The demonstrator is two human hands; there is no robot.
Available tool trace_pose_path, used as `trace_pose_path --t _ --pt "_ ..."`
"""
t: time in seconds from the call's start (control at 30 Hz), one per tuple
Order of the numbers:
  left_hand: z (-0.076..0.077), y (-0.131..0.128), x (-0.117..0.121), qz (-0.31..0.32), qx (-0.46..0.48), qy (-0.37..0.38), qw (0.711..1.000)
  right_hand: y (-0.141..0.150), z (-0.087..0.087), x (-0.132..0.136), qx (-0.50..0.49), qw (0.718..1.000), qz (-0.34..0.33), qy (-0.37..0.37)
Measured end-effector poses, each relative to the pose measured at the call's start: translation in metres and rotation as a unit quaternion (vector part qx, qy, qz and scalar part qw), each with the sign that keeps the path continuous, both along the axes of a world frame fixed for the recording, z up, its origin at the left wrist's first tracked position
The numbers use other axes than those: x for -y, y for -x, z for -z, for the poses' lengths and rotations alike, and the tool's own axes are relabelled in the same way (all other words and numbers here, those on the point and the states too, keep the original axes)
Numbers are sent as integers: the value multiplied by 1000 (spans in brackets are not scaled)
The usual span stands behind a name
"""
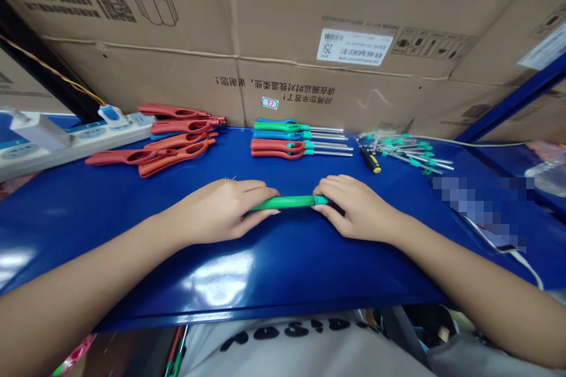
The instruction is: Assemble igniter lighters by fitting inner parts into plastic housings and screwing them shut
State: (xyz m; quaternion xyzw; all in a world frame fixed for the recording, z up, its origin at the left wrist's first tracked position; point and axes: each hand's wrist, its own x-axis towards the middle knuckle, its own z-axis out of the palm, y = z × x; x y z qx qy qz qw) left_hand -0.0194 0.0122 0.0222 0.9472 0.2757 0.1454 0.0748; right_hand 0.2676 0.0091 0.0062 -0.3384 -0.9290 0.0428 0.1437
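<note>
1. So, the left hand (pixel 227 209) has a slim green plastic handle (pixel 292 202) pinched between thumb and fingers at its left end.
2. The right hand (pixel 356 209) is closed around the teal-collared end. Holding both ends probably keeps it level over the glossy blue metal bench (pixel 309 271), right in front of the person.
3. Red, blue and green lighters with silver rods (pixel 306 145) lie side by side behind it, likely all facing right for tidiness.
4. Red and orange plastic handles (pixel 174 141) sit left, loose teal-fitted metal rods (pixel 414 161) right; I'd guess that's sorting by part, all within easy reach.
</note>
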Motion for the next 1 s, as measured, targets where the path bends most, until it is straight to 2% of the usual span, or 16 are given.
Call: trace_pose_path --t 0.1,0.27,0.37,0.5,0.6,0.8,1.0 --pt "3 1 -2 4 -8 -4 1000 0 -4 -3 52 999 -1 -12" --pt "11 -3 1 -6 -5 -1 1000 -1 -3 -5 104 994 -39 -18" --pt "5 -2 2 -2 4 15 1000 -2 -4 -3 134 989 -36 -43" --pt "-9 5 -5 18 54 67 996 -9 -11 -4 155 984 11 -91" --pt "-12 10 -14 8 74 75 994 -15 -15 -8 169 977 33 -123" --pt "-2 9 -17 -16 -16 60 998 -15 -19 -7 204 971 39 -119" --pt "-2 2 -4 -62 -98 43 992 -16 -19 -3 139 981 33 -133"
